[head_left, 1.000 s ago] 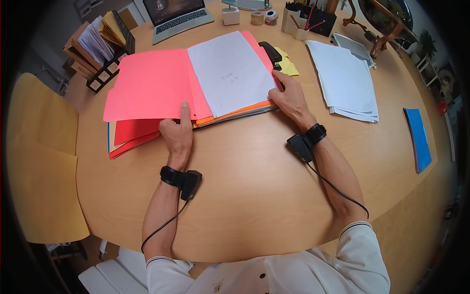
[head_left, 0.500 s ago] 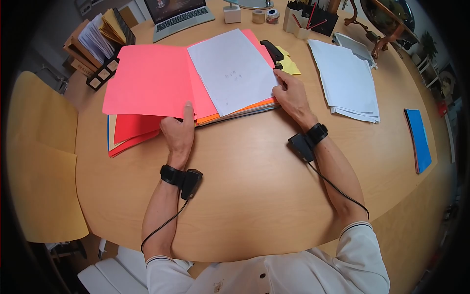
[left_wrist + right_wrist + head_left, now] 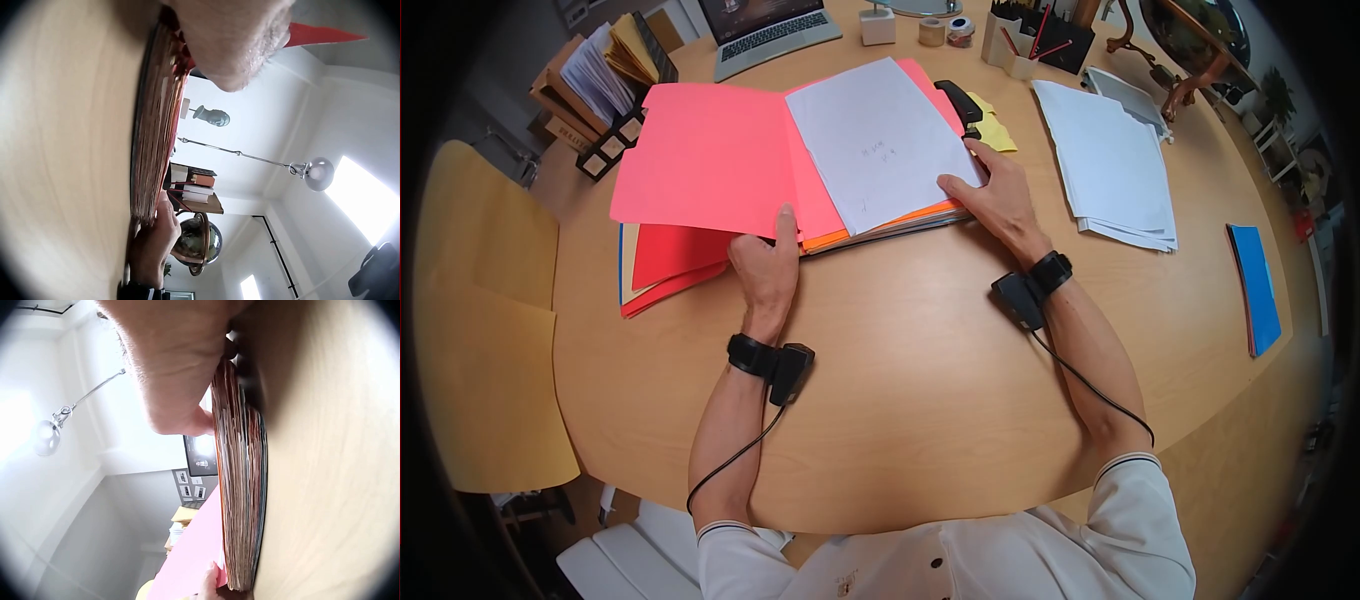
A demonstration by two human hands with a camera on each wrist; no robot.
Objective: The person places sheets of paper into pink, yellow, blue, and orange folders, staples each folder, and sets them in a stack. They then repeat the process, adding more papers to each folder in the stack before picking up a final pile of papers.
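A pink folder (image 3: pixel 705 155) lies opened out on a thick stack of folders and papers (image 3: pixel 240 487). White sheets with small handwriting (image 3: pixel 875 150) rest slightly slanted on its right half. My left hand (image 3: pixel 765 275) holds the folder's near edge beside the fold, thumb on top and fingers curled below it. At the right edge is my right hand (image 3: pixel 1005 205), its thumb on the top sheet and its forefinger along the side. Its other fingers wrap the stack's corner, mostly hidden. Red folders (image 3: pixel 680 258) show beneath the pink cover at left.
Behind the right hand are a black stapler (image 3: pixel 960 105) and yellow paper (image 3: pixel 997 130). More white sheets (image 3: pixel 1105 165) lie to the right, with a blue folder (image 3: pixel 1253 290) farther out. A laptop (image 3: pixel 775 40), tape rolls (image 3: pixel 932 33) and a file holder (image 3: pixel 610 145) stand behind.
The white sheets have shifted slightly right on the folder. The right thumb has spread leftward onto the top sheet. The pink cover's left part has moved a little away; the left hand holds its place.
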